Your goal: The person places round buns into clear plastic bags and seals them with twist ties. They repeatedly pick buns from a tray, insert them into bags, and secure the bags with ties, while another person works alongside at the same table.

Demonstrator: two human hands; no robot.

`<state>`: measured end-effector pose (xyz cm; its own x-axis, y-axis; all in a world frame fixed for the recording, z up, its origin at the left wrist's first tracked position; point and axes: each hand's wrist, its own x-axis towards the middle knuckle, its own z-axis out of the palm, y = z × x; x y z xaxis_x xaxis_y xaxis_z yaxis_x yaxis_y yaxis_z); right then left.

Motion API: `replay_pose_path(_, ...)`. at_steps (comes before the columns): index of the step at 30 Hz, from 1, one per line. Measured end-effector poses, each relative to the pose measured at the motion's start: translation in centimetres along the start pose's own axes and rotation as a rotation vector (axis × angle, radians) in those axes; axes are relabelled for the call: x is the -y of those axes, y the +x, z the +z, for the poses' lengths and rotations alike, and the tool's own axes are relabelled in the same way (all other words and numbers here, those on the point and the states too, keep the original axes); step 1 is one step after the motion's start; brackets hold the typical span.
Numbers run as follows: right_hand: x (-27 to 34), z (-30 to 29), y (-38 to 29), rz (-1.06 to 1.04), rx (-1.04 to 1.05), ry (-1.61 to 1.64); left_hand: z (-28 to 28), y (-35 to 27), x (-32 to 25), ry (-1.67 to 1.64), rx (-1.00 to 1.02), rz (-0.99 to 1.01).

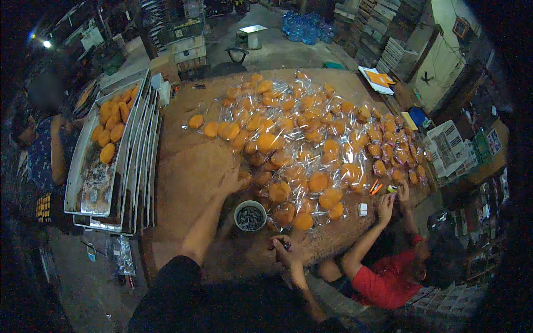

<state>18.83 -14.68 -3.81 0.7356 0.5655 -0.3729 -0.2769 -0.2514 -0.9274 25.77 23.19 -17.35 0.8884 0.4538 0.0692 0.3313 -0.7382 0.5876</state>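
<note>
My left hand (231, 183) reaches over the wooden table, its fingers at an orange-brown round bun (245, 180) on the near left side of a heap. Whether it grips the bun is hard to see. Close to the table's front edge, my right hand (288, 250) is closed around a small dark tool (286, 245), possibly a stapler. Between my hands stands a pale round tub (237, 222) with many small dark grey pieces (250, 216) inside. The heap of buns in clear plastic wrap (291, 158) spreads across the table beyond both hands.
Stacked metal baking trays (137, 179) stand at left, the top one holding unwrapped buns (112, 116). A person in a red shirt (387, 279) handles a small green object (392, 189) at right, near orange tools (376, 187) and a white box (362, 209). Another person (46, 141) is at far left.
</note>
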Motion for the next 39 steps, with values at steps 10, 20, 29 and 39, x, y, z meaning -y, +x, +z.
replay_pose_path(10, -0.1, 1.7, -1.1, -0.069, -0.019, -0.048, -9.3, -7.5, -0.6, -0.419, -0.266, -0.151)
replay_pose_path(20, 5.7, 7.2, -1.4, -0.528, -0.012, -0.177, -16.4, -23.9, -13.9, -0.907, 0.099, -0.276)
replay_pose_path(29, 8.1, 9.0, -3.1, -0.318, -0.129, -0.018, -16.6, -28.0, -17.1, -1.028, -0.044, -0.354)
replay_pose_path(39, 9.2, 9.7, -4.3, -0.854, -0.184, -0.432, -18.6, -28.5, -18.2, -1.135, -0.007, -0.315)
